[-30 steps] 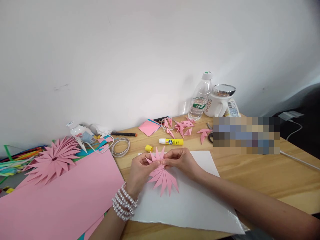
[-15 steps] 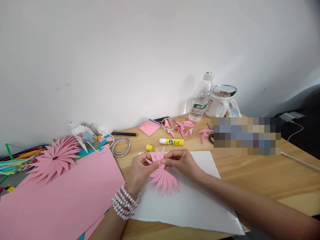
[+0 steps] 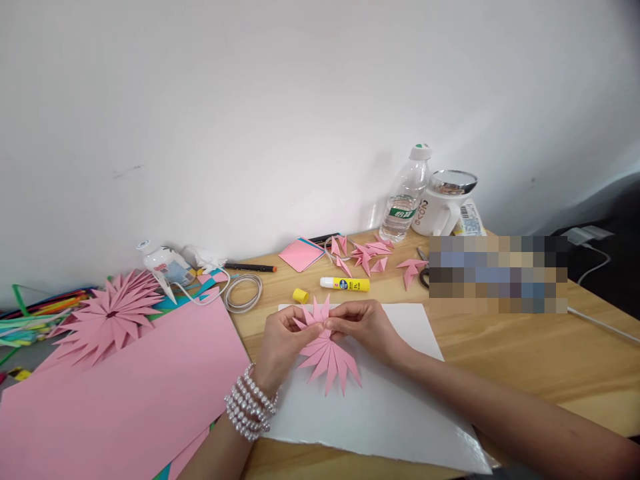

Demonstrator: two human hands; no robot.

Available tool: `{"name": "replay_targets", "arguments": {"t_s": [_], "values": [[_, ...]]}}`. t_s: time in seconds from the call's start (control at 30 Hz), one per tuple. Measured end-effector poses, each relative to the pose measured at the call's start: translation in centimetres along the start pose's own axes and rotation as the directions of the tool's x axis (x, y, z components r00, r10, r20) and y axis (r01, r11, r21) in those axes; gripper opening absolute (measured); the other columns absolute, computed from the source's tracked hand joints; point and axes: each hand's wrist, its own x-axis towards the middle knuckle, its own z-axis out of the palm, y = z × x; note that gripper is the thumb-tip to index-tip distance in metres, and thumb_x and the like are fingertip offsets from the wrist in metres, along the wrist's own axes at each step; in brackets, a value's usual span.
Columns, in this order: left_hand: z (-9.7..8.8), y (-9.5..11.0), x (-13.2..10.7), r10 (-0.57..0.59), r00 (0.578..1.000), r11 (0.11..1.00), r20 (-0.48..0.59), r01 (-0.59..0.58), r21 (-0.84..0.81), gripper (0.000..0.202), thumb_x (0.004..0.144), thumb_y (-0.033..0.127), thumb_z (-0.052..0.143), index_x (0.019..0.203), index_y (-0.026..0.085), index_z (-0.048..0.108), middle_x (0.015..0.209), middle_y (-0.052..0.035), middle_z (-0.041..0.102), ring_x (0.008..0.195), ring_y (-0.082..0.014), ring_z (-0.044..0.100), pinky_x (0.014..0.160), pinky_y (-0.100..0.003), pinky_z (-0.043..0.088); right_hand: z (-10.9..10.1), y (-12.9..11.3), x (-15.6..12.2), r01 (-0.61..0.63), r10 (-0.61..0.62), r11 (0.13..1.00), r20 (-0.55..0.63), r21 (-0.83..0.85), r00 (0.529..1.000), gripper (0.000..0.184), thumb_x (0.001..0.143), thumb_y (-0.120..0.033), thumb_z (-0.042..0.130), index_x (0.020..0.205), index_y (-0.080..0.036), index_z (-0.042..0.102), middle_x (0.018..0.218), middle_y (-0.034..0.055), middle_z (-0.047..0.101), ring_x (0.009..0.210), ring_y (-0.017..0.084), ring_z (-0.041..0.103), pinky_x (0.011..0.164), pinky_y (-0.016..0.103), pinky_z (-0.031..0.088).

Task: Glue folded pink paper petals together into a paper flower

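Your left hand (image 3: 280, 341) and right hand (image 3: 364, 327) pinch the paper flower (image 3: 329, 355) tightly; twisting could tear it below your grip.

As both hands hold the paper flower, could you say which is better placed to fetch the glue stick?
Probably the right hand: the glue stick lies just beyond it, farther from the left hand.

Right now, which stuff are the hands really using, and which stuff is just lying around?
In use: left hand and right hand pinching the small pink paper flower, over the white sheet.
Lying about: glue stick, yellow cap, water bottle, mug, big pink flower, loose pink petals.
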Motion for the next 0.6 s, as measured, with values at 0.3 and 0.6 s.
{"name": "replay_targets", "arguments": {"t_s": [0.3,0.6], "values": [[0.00,0.24,-0.01,-0.002,1.000,0.999,0.011,0.002,-0.042,0.022,0.058,0.028,0.075,0.062,0.014,0.060,0.054,0.0030,0.057,0.049,-0.0068,0.046,0.048,-0.019,0.034,-0.49,0.07,0.19,-0.036,0.032,0.997,0.062,0.066,0.998,0.029,0.047,-0.026,0.082,0.067,-0.015,0.062,0.063,-0.0013,0.065,0.057,0.012,0.059,0.058,0.024,0.047],[0.03,-0.46,-0.05,-0.034,0.999,0.994,0.032,0.037,-0.103,0.032,0.061,0.034,0.073,0.053,0.013,0.051,0.046,0.0071,0.040,0.043,-0.0034,0.032,0.043,-0.018,0.023,-0.34,-0.51,0.14,-0.096,0.086,0.992,0.123,0.077,0.989,0.033,0.046,-0.027,0.082,0.066,-0.013,0.059,0.060,-0.0017,0.063,0.054,0.010,0.057,0.055,0.022,0.044]]}}
